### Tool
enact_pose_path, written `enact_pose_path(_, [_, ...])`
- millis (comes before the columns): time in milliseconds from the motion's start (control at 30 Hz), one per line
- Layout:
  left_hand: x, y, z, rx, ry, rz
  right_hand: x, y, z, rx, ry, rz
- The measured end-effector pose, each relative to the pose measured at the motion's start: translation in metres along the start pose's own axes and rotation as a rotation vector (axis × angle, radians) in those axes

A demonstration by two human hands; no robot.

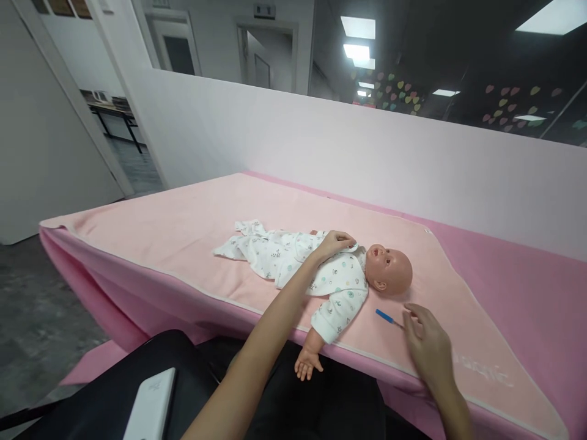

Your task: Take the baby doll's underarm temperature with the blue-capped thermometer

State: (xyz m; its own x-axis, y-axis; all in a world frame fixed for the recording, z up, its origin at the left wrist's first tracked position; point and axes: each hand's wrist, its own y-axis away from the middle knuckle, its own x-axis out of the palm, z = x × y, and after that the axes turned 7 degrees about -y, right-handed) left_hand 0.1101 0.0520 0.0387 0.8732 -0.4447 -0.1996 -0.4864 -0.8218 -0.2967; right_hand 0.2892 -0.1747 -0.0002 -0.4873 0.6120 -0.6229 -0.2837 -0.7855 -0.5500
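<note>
A baby doll [389, 269] lies on its back, head to the right, in a white printed outfit [342, 275]. My left hand [337, 243] is over the doll's chest, its fingers closed at the edge of the outfit near the neck. Below the doll's head, my right hand [428, 342] has curled fingers around the thin shaft end of a slim tool with a blue handle [384, 315]. The shaft's far end is hidden behind my thumb. One doll arm [309, 354] hangs over the table's near edge.
A pale pink cloth [151, 229] covers the table, over a darker pink cover [527, 256]. Behind it rises a white wall [321, 140] with glass above. A white flat device [150, 403] rests on a black surface at lower left.
</note>
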Motion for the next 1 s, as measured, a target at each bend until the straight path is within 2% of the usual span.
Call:
enact_pose_path(100, [-0.002,0.002,-0.002,-0.003,0.009,-0.005,0.041,-0.041,0.045,-0.138,-0.157,0.083])
enact_pose_path(167, [-0.003,0.003,-0.004,-0.003,0.022,0.003,0.072,-0.066,0.068,-0.197,-0.079,0.059])
enact_pose_path(267, [-0.005,0.003,-0.004,0.007,0.068,0.022,0.108,-0.089,0.081,-0.176,-0.029,0.017])
enact_pose_path(333, [-0.006,0.001,-0.002,0.021,0.078,0.001,0.119,-0.093,0.079,-0.155,-0.093,-0.043])
enact_pose_path(500, [-0.005,0.002,0.000,0.117,-0.144,-0.175,0.122,-0.083,0.071,-0.218,-0.407,-0.214])
enact_pose_path(567, [-0.004,0.006,-0.002,0.165,-0.234,-0.186,0.122,-0.080,0.070,-0.181,-0.498,-0.262])
enact_pose_path(667, [-0.003,0.014,-0.006,0.192,-0.301,-0.015,0.125,-0.079,0.070,-0.059,-0.603,-0.310])
enact_pose_path(767, [-0.005,0.020,-0.009,0.159,-0.297,0.173,0.129,-0.078,0.069,-0.014,-0.639,-0.336])
enact_pose_path(1000, [-0.012,0.020,-0.008,0.040,-0.018,0.241,0.131,-0.078,0.067,-0.023,-0.626,-0.367])
